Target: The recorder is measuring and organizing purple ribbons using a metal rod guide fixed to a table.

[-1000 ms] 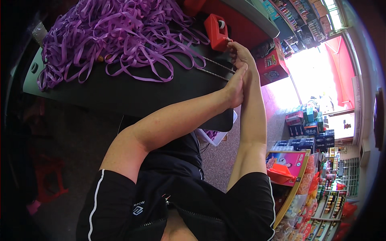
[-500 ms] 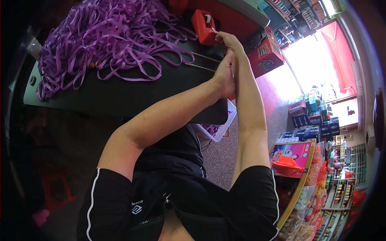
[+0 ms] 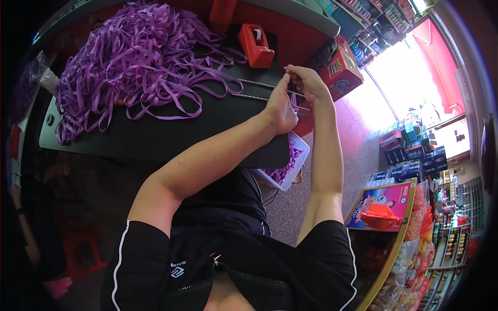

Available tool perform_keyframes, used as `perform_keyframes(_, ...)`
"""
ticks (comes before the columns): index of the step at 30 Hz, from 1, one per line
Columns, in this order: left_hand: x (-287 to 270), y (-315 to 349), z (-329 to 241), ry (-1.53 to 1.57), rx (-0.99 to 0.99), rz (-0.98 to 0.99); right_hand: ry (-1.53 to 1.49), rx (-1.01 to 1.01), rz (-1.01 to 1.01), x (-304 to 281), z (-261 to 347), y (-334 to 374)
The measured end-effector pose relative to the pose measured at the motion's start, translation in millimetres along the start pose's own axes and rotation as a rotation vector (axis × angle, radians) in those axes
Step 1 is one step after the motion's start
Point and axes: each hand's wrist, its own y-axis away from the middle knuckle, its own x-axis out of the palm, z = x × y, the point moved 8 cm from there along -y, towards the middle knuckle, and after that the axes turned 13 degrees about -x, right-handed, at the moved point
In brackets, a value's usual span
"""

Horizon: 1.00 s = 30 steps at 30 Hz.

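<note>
Fingers pinching purple ribbon end

A red tape dispenser stands at the far edge of the black worktop. A red carton sits right of it. Stocked shop shelves line the right side

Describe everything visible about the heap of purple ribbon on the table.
The heap of purple ribbon is a loose, tangled mass of flat, narrow, shiny strips, plastic-looking. It covers the far left part of the dark table, with single loops and ends trailing right toward the red tape dispenser. Neither hand touches the heap itself.
</note>
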Motion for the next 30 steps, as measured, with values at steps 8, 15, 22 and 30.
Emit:
perform_keyframes(8, -20, 0, 6, 0.044, -0.056, -0.269, -0.301, -0.086, -0.144, -34, -8, 76)
perform_keyframes(15, -23, -3, 6, -0.076, -0.010, -0.207, -0.760, -0.070, -0.134, -11, -19, 95)
perform_keyframes(22, -24, -8, 7, -0.108, 0.008, -0.136, -0.852, -0.062, -0.214, -2, -29, 99)
perform_keyframes(30, -34, -10, 8, -0.156, -0.004, -0.201, -0.353, -0.318, -0.234, -10, -30, 108)
